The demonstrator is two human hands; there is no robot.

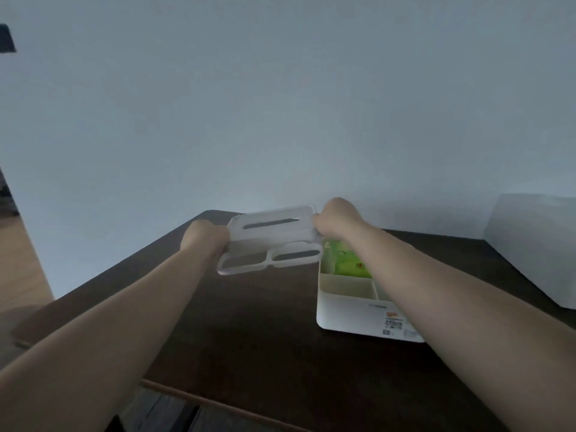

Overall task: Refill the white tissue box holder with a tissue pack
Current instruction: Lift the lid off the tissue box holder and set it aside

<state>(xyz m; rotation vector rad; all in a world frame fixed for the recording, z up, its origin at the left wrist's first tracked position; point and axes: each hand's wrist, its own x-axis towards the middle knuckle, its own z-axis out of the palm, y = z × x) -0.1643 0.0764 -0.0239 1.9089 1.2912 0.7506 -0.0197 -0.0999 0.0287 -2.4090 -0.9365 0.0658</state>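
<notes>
I hold the white lid [271,240] of the tissue box holder in the air above the dark table [249,322]. It has a long slot on top and two oval openings along its near side. My left hand [204,236] grips its left end and my right hand [338,218] grips its right end. The open white holder base [349,316] stands on the table to the right, partly under my right forearm. A green tissue pack [346,260] lies in its far compartment. Two smaller compartments at its near side look empty.
A large white box [536,244] stands at the right edge of the table against the pale wall. The table's left edge runs diagonally, with wooden floor [18,269] beyond it. The table's near edge is close to my body.
</notes>
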